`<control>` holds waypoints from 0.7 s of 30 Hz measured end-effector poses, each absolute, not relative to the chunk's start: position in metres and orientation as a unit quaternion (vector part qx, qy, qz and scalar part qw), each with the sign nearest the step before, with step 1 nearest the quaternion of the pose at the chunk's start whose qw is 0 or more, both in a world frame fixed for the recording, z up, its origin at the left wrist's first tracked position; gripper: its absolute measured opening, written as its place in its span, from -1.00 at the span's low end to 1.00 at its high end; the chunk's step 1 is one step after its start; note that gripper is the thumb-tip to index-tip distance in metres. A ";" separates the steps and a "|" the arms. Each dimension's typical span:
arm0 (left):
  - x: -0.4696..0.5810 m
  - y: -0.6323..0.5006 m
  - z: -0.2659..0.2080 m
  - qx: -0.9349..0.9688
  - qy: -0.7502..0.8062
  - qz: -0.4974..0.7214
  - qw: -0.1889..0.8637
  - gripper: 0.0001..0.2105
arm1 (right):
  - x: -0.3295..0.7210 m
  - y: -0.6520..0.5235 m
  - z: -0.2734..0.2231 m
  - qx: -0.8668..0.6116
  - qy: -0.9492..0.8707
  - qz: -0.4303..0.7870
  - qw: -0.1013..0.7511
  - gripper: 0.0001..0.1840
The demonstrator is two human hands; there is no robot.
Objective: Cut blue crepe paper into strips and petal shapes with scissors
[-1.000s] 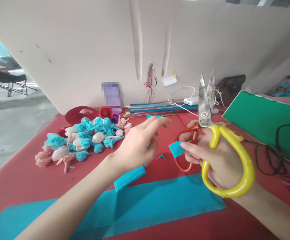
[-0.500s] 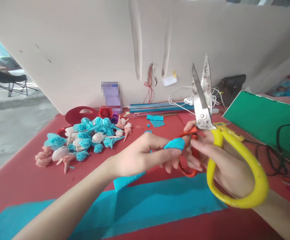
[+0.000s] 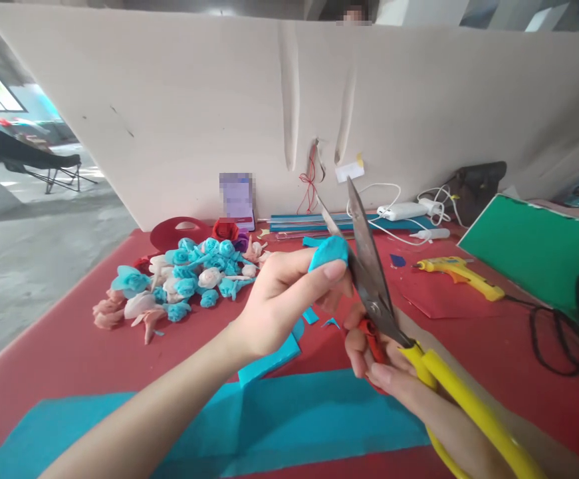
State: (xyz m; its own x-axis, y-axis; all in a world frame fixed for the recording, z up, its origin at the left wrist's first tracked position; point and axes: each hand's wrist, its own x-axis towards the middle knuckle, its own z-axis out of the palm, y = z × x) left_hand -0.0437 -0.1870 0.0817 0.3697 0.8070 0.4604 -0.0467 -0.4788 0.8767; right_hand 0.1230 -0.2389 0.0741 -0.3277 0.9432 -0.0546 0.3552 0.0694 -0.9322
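Observation:
My left hand [image 3: 284,293] pinches a small piece of blue crepe-like material [image 3: 330,253] with a rounded top edge between thumb and fingers. In my right hand [image 3: 393,372] are scissors [image 3: 376,309] with yellow handles, their blades parted. One blade passes behind the blue piece and the other is close to its right edge; whether they touch it I cannot tell. A red-handled object [image 3: 375,342] is also held in the right hand's fingers, mostly hidden. Below the hands lie a long blue sheet [image 3: 299,419] and a smaller folded blue piece [image 3: 269,359].
Blue, white and pink handmade flowers [image 3: 187,286] are piled at the left. A phone [image 3: 238,199] leans against the white panel [image 3: 194,100]. To the right lie a yellow glue gun [image 3: 461,276] with a black cord, a white power strip [image 3: 401,211] and a green board [image 3: 543,253].
The scissors have swung from upright to leaning left, their blades now at the blue piece. My right hand has moved lower, my left hand slightly up and left. The view has shifted.

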 end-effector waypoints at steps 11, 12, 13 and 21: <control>-0.039 -0.190 0.083 0.671 0.258 0.513 0.469 -0.66 | 0.125 -0.235 0.061 -0.499 -0.658 0.480 0.296 -0.72; -0.039 -0.191 0.084 0.669 0.261 0.514 0.469 -0.65 | 0.125 -0.234 0.062 -0.502 -0.660 0.478 0.290 -0.67; -0.038 -0.191 0.084 0.668 0.264 0.515 0.468 -0.64 | 0.126 -0.234 0.063 -0.504 -0.661 0.477 0.286 -0.62; -0.037 -0.192 0.085 0.674 0.273 0.503 0.467 -0.64 | 0.125 -0.237 0.070 -0.514 -0.678 0.451 0.269 -0.60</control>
State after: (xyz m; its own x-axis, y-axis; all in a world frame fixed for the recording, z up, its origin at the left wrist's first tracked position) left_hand -0.0366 -0.1916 0.0849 0.3438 0.8383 0.4231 -0.1012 -0.4149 0.9042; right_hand 0.1253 -0.2375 0.0698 -0.3268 0.9399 -0.0990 0.4544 0.0644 -0.8885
